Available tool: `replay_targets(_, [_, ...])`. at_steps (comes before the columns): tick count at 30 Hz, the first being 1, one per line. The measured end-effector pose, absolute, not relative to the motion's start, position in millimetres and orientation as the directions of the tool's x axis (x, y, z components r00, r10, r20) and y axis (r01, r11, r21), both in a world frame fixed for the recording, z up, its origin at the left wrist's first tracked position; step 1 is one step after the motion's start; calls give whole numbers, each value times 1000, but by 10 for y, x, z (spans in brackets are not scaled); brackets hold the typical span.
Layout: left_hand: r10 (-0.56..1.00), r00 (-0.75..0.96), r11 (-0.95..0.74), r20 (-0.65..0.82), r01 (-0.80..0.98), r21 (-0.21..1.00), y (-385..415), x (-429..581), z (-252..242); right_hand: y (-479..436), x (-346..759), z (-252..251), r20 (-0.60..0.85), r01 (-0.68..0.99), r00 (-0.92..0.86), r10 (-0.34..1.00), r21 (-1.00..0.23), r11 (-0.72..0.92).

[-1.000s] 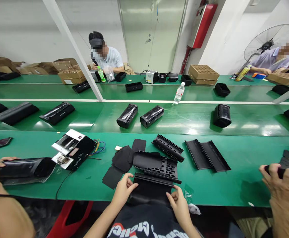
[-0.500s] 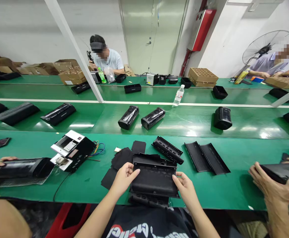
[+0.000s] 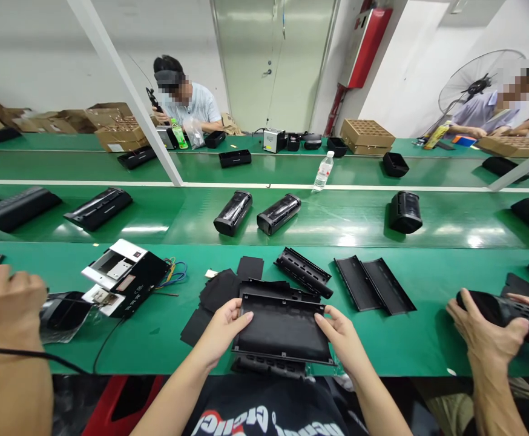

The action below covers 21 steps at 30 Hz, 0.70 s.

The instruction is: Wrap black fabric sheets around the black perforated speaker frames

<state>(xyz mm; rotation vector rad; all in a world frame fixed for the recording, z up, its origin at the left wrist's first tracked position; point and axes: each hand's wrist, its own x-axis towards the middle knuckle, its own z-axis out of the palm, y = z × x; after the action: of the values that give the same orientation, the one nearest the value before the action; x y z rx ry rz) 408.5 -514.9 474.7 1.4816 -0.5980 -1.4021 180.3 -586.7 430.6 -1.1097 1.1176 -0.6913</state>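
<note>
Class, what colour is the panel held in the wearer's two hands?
The panel is black; it shows best in the current head view.

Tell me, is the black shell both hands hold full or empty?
Empty: the shell, held by the left hand and right hand, shows a bare inside with nothing lying in it.

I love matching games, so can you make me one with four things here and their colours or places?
1. Black panel
2. Clear bottle
3. Nearest machine
4. Wall box

A. Red and white
B. Between the person's left hand and right hand
C. White and black
D. By the white strip

Pairs: 1-B, 2-D, 3-C, 4-A
</note>
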Motion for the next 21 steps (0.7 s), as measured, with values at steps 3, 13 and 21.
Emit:
replay_targets(3, [-862, 105, -426, -495, 379, 822, -5133, 4061, 4885, -5896, 1770, 4423, -311, -96, 345, -886, -950, 296])
replay_targets(13, [-922, 104, -323, -374, 326, 888, -5112, 4036, 5063, -6004, 1910, 4852, 87, -496, 318, -944, -833, -244])
replay_targets(21, [-947, 101, -289, -304, 139, 947, -5072, 4055, 5158, -6014, 1997, 4932, 117, -666, 281, -953, -691, -281])
